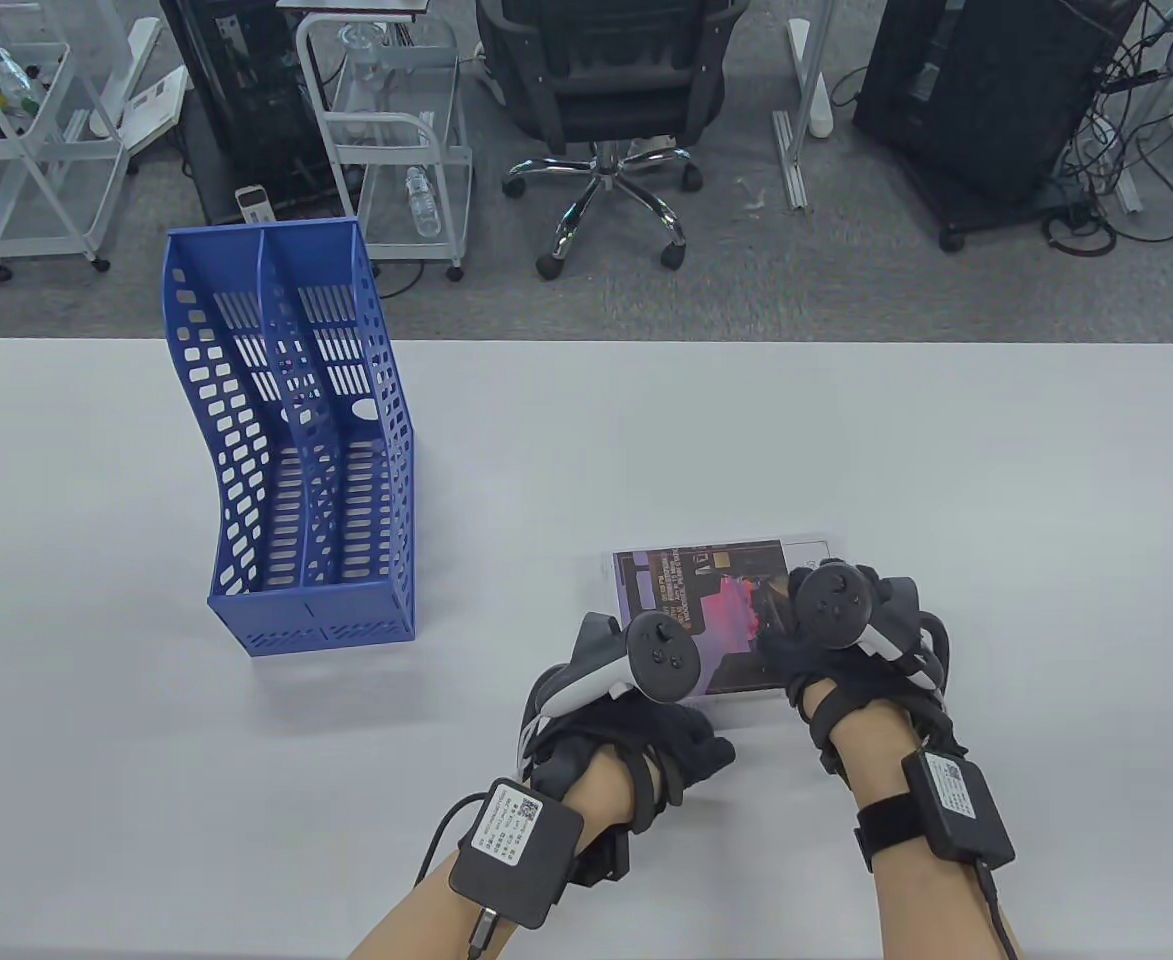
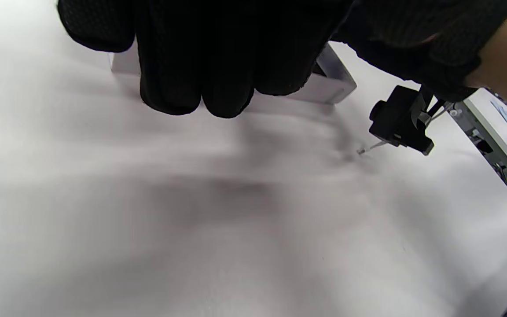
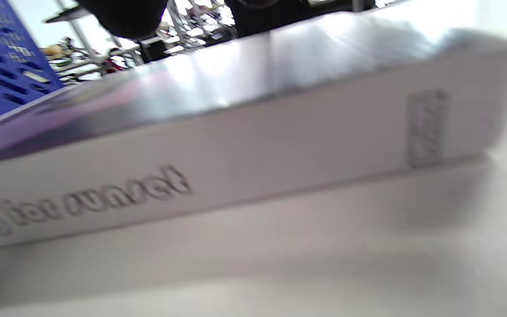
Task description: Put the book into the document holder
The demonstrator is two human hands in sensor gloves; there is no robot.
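Book (image 1: 716, 610) lies flat on the worktop (image 1: 846, 450) under both hands, long axis running left to right between them. Left hand (image 1: 636, 720) sits at its near-left corner, fingers (image 2: 192, 66) curled down over the near edge; right hand (image 1: 846, 640) rests on the cover's right part, grip not discernible. Document holder (image 1: 296, 440) stands well off, far-left of both hands, nearer the left hand, open top upward; judged: lift, stand on edge, carry left.

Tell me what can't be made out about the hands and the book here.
- Table view: right hand and its tracker hide its fingers on the book.
- Left wrist view: left hand covers most of the book.
- Right wrist view: spine lettering is blurred.
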